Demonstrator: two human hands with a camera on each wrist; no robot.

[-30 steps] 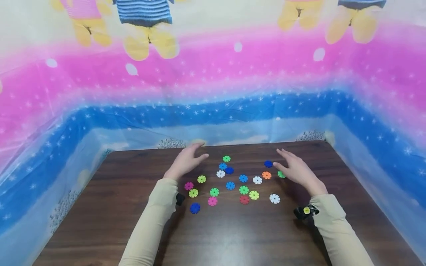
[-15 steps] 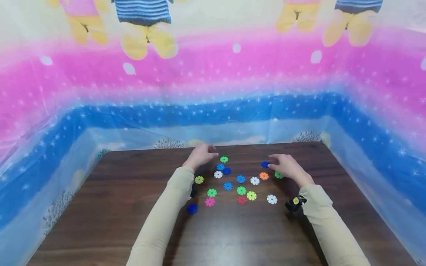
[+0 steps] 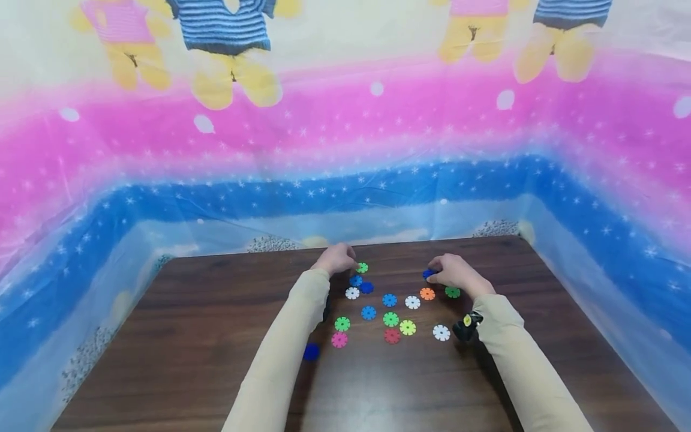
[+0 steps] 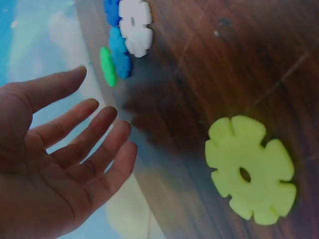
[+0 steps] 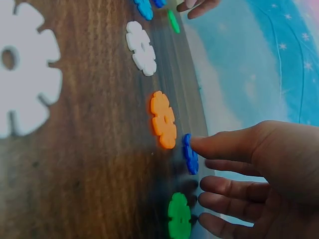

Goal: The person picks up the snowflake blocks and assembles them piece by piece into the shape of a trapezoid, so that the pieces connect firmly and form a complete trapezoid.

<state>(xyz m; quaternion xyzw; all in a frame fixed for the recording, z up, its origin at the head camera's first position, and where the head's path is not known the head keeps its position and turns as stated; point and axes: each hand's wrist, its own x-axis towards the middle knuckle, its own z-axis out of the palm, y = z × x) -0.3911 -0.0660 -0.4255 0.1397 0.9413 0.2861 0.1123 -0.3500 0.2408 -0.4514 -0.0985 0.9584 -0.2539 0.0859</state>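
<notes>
Dark blue disc (image 5: 191,155) is on the table (image 3: 453,390), just beyond the orange disc (image 3: 427,294); right hand (image 3: 456,275) at it, thumb on or right by its rim, other fingers loosely bent, can't tell if it's gripped. Left hand (image 3: 336,259) is well left of and beyond the orange disc, fingers loose and spread, thumb near a bright green disc (image 3: 362,267). Edges: table's far edge runs beyond the orange disc, past the dark blue disc, with a strip of wood between; side edges well off to its left and right, wide stretch of wood on the near side. White disc (image 3: 412,302) just left of orange, second green disc (image 3: 452,292) near its right. Nearer than orange and leftward: yellow disc (image 3: 407,327), red disc (image 3: 392,336), then pink disc (image 3: 339,339) farther left. Pink-and-blue printed curtain (image 3: 335,132) rises behind, beyond the far edge.
</notes>
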